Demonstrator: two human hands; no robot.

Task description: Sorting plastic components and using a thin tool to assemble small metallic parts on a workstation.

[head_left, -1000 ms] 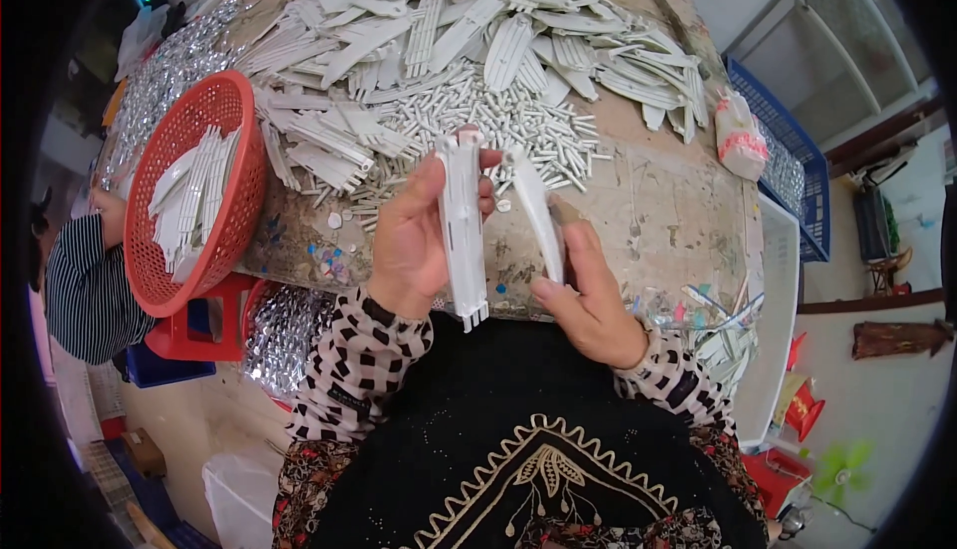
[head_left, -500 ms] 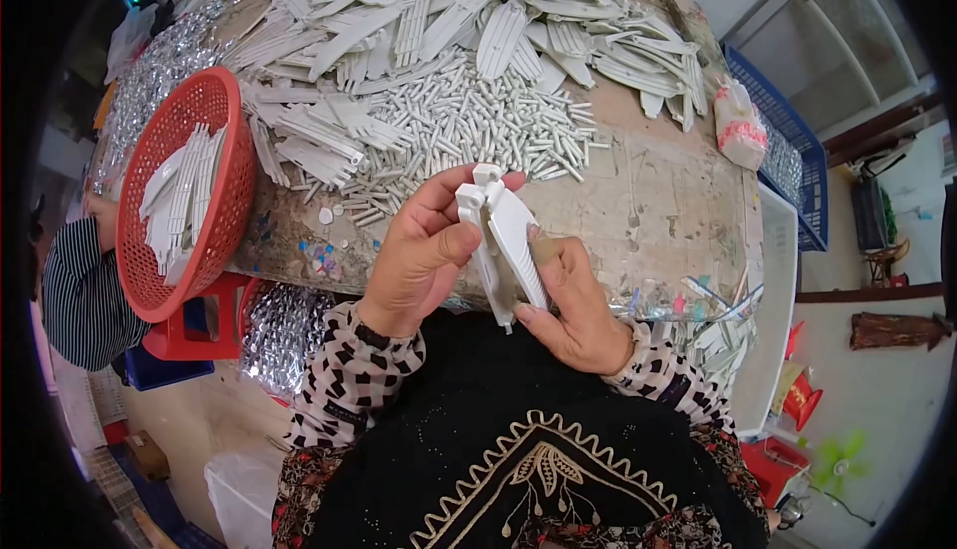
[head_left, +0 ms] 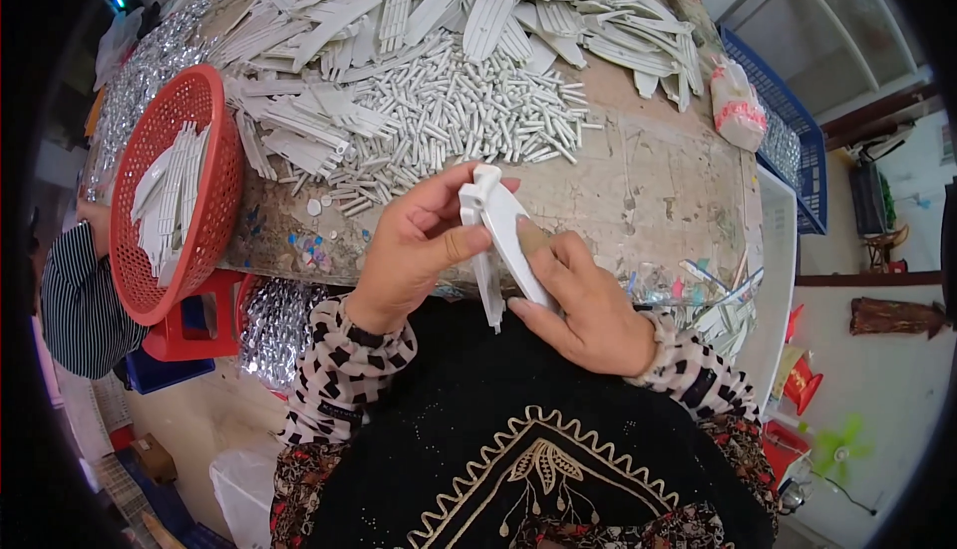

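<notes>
Between my two hands are two long white plastic pieces, held close together in front of my body at the table's near edge. My left hand (head_left: 419, 250) pinches their upper ends, thumb in front and fingers behind. The broader, curved piece (head_left: 512, 240) lies on the right, and my right hand (head_left: 593, 310) grips its side and lower end with thumb and fingers. The narrower piece (head_left: 485, 285) hangs on the left, its lower tip slightly apart from the other. Beyond my hands lies a heap of short silvery-white pins (head_left: 469, 111).
A large pile of white plastic pieces (head_left: 439, 6) covers the far worktable (head_left: 648, 190). To the left, a red basket (head_left: 224, 190) holds similar pieces, with another person's striped sleeve (head_left: 85, 290) behind it. Blue crate (head_left: 805, 165) and white bin (head_left: 778, 280) stand at right.
The two white pieces have come closer together at their upper part, and the gap between them has narrowed. My right hand has shifted slightly right. The view has moved a little.
</notes>
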